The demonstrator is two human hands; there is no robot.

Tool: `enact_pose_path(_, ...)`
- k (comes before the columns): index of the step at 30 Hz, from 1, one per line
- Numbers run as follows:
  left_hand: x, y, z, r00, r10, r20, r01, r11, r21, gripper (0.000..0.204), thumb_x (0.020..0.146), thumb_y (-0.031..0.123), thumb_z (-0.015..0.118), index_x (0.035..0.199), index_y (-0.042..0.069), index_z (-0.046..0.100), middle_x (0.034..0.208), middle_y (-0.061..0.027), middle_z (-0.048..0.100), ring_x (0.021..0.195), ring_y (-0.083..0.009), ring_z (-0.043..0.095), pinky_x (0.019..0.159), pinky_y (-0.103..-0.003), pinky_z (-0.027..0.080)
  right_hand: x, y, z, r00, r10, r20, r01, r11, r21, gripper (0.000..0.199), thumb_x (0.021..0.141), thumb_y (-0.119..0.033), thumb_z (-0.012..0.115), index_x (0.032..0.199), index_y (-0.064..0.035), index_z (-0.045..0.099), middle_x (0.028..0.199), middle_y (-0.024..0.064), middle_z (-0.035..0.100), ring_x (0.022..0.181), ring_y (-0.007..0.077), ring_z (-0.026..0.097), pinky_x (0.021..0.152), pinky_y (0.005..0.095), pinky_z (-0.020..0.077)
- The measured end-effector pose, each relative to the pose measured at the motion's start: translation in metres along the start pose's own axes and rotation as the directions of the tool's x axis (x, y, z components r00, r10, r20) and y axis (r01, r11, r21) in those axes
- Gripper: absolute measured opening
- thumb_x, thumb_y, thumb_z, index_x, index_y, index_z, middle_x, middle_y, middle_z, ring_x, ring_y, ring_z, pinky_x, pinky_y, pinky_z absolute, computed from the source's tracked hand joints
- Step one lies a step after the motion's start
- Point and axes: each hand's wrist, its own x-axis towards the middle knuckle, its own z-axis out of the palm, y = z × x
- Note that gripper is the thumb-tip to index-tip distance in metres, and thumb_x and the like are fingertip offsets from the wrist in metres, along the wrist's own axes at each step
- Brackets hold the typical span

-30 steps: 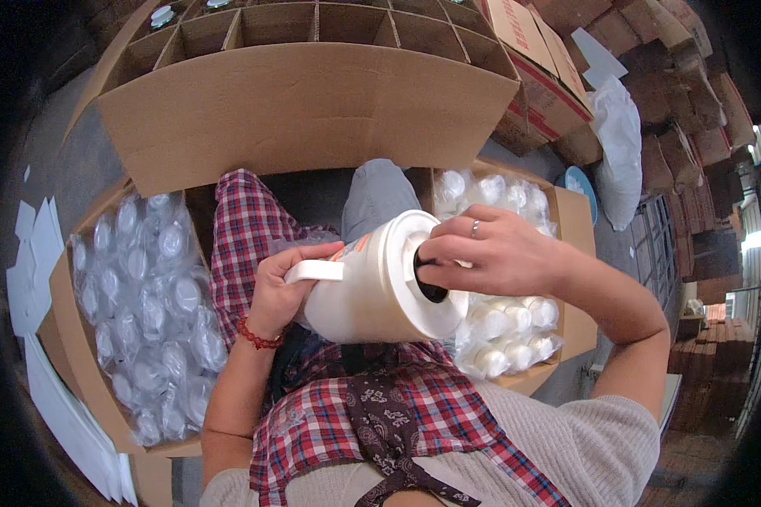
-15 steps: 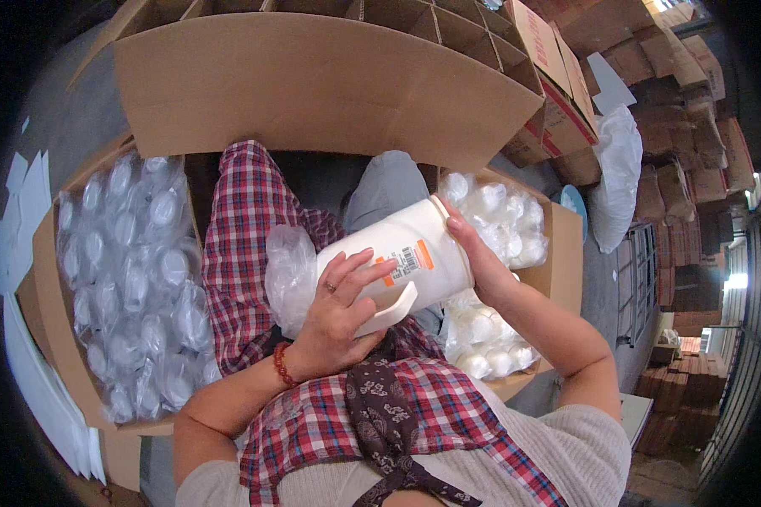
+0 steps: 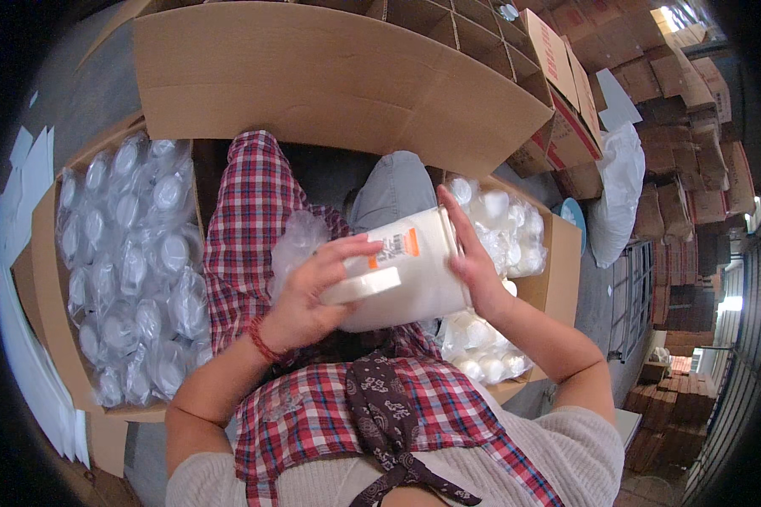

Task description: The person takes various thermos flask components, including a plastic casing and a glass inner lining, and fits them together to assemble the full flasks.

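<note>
Over my lap I hold a white jug (image 3: 427,283) lying on its side, its handle pointing up toward me and an orange-and-white barcode label on its wall. My left hand (image 3: 317,283) grips it at the handle, fingertips reaching to the label. At the other end, my right hand (image 3: 478,266) presses against the jug's rim with thumb and fingers spread around it. A crumpled clear plastic bag (image 3: 300,241) lies beyond my left hand, against the checked cloth on my knee; whether it is joined to the jug I cannot tell.
On the left is a carton holding several bagged white pieces (image 3: 131,266). A second carton (image 3: 558,287) on the right holds more bagged white pieces (image 3: 490,342). Ahead stands a large carton (image 3: 338,76) with cardboard dividers. Stacked boxes and a white sack (image 3: 617,198) stand at right.
The jug has turned about its length, so the label has rolled away from me and the handle has come up. My left hand has shifted left and down along with it.
</note>
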Motion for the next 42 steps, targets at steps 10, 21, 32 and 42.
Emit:
enact_pose_path(10,0.015,-0.016,-0.032,0.957,-0.246,0.153,0.288,0.864,-0.413,0.021,0.082,0.009,0.070,0.100,0.000,0.066,0.131,-0.0138,0.056,0.124,-0.0245,0.050,0.105,-0.036,0.038,0.009,-0.020,-0.028,0.835,-0.378,0.400,0.513,0.797,-0.319,0.112,0.069,-0.072,0.063,0.150,-0.0110,0.015,0.155,0.0217,0.011,0.142,0.0444,0.008,0.112,0.0582,0.0096)
enact_pose_path(21,0.007,-0.029,-0.038,0.947,-0.211,0.243,0.315,0.755,-0.574,0.032,0.082,0.010,0.069,0.112,0.001,0.065,0.128,-0.0148,0.058,0.122,-0.0252,0.052,0.106,-0.039,0.037,-0.007,-0.026,-0.017,0.719,-0.496,0.487,0.676,0.661,-0.326,0.096,0.062,-0.072,0.067,0.141,-0.0244,0.039,0.153,0.0191,0.021,0.139,0.0505,0.014,0.106,0.0674,0.0095)
enact_pose_path(32,-0.006,0.004,0.017,0.990,0.140,-0.008,-0.128,0.928,0.351,0.031,0.065,0.004,0.070,0.095,0.005,0.064,0.135,-0.0101,0.052,0.132,-0.0342,0.039,0.108,-0.046,0.028,0.004,-0.005,-0.008,0.946,0.305,0.108,-0.322,0.918,0.233,0.089,0.085,-0.048,0.054,0.150,-0.0027,0.013,0.155,0.0230,0.012,0.144,0.0338,0.011,0.115,0.0415,0.0108)
enact_pose_path(42,0.002,-0.033,-0.038,0.971,-0.039,0.237,0.171,0.806,-0.567,0.011,0.075,0.005,0.071,0.072,0.003,0.061,0.132,-0.0187,0.055,0.134,-0.0319,0.039,0.111,-0.045,0.028,0.001,-0.041,-0.016,0.643,-0.531,0.552,0.742,0.612,-0.275,0.097,0.060,-0.073,0.070,0.141,-0.0288,0.037,0.150,0.0210,0.027,0.138,0.0520,0.017,0.105,0.0664,0.0154)
